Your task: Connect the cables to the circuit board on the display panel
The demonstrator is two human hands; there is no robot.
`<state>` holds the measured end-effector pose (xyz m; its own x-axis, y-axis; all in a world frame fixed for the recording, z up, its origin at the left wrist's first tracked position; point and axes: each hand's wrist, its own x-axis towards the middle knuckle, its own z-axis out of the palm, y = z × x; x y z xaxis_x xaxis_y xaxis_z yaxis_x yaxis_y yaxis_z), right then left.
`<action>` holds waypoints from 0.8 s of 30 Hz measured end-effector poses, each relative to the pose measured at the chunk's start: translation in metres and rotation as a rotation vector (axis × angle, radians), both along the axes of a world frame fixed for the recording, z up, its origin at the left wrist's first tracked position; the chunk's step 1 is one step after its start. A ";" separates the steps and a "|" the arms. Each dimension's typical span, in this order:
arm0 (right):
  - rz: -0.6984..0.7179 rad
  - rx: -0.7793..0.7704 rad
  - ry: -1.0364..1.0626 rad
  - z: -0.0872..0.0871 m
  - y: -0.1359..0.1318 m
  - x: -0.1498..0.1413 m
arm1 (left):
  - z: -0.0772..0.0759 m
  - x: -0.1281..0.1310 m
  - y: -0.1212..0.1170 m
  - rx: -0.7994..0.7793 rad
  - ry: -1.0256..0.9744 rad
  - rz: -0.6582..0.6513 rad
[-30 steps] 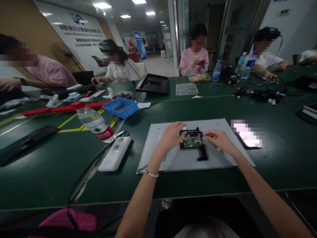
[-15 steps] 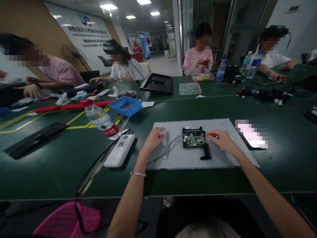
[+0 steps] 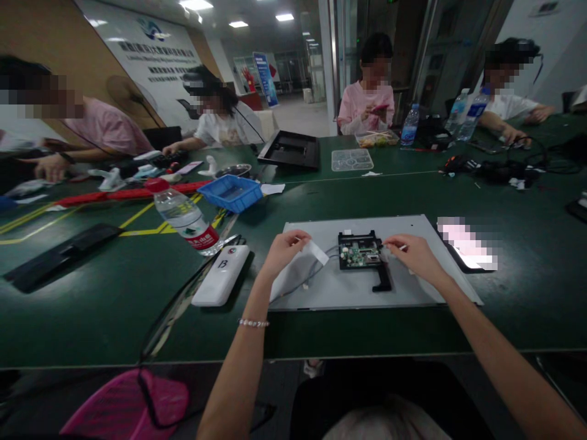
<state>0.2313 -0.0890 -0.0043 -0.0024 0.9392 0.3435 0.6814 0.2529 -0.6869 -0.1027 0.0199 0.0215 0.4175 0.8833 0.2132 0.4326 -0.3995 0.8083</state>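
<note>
My left hand (image 3: 290, 247), closed in a pinch, holds a white strip (image 3: 318, 253) by one end over the left part of a flat grey panel (image 3: 321, 293). At the panel's middle lies a green circuit board (image 3: 360, 257) in a black plastic frame (image 3: 380, 282). Grey cables (image 3: 306, 280) run from the board's left side across the panel. My right hand (image 3: 410, 252) is pinched at the right edge of the frame. Something small and pale shows by its fingers, but I cannot make out what it is.
Left of the panel are a white power bank (image 3: 221, 276), a water bottle (image 3: 186, 220) and a blue tray (image 3: 232, 194). A lit phone (image 3: 468, 244) lies to the right. A black tray-like housing (image 3: 291, 151) is at the back. Several people sit around the table.
My left hand has lifted the white strip, which now slants out to the right of the fingers. My right hand stays at the frame's right edge. The view has shifted slightly.
</note>
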 end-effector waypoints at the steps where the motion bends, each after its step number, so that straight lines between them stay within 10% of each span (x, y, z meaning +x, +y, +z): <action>1: 0.006 0.007 -0.012 0.000 0.000 0.000 | -0.002 0.003 -0.002 0.008 0.059 -0.043; 11: 0.023 0.011 -0.077 0.001 -0.003 -0.003 | 0.012 0.017 -0.021 0.299 0.284 -0.092; 24: 0.008 0.014 -0.086 0.004 -0.005 0.000 | -0.001 0.023 -0.025 0.275 0.600 -0.334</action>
